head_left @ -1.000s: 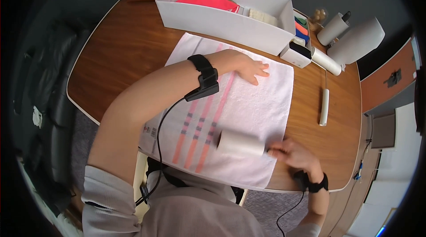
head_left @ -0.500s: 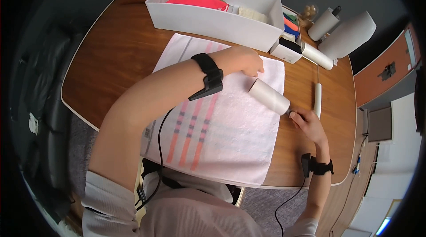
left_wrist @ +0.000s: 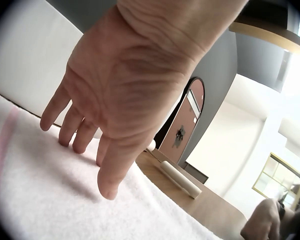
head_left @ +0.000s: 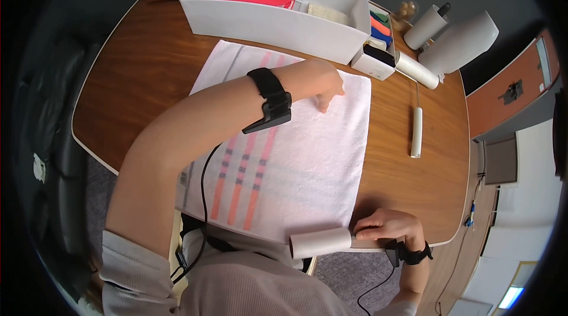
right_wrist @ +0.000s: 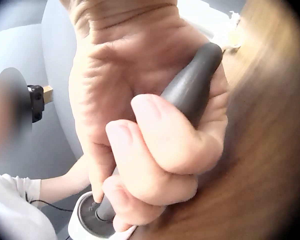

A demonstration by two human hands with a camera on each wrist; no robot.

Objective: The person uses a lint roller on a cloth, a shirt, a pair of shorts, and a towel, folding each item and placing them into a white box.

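Note:
A white towel [head_left: 307, 156] with pink, orange and grey stripes lies spread on the wooden table. Near its far edge, my left hand [head_left: 319, 82] rests fingertips on the cloth; in the left wrist view the fingers [left_wrist: 65, 130] are extended, palm raised off the towel. My right hand [head_left: 387, 225] grips a lint roller [head_left: 320, 243] by the near edge of the table. The right wrist view shows its dark handle [right_wrist: 195, 82] with my fingers curled round it. The roller's white sheet cylinder overlaps the towel's near edge in the head view.
A long white box [head_left: 278, 26] with a red cloth stands at the back, beside a small box [head_left: 374, 63] of folded cloths. On the right are a paper roll [head_left: 417, 70], a thin white roller [head_left: 417, 132] and a large white roll [head_left: 458, 44].
The lint roller swept up the towel toward my left hand, then came back down to the near edge. My left hand stays on the towel, its fingers shifting slightly.

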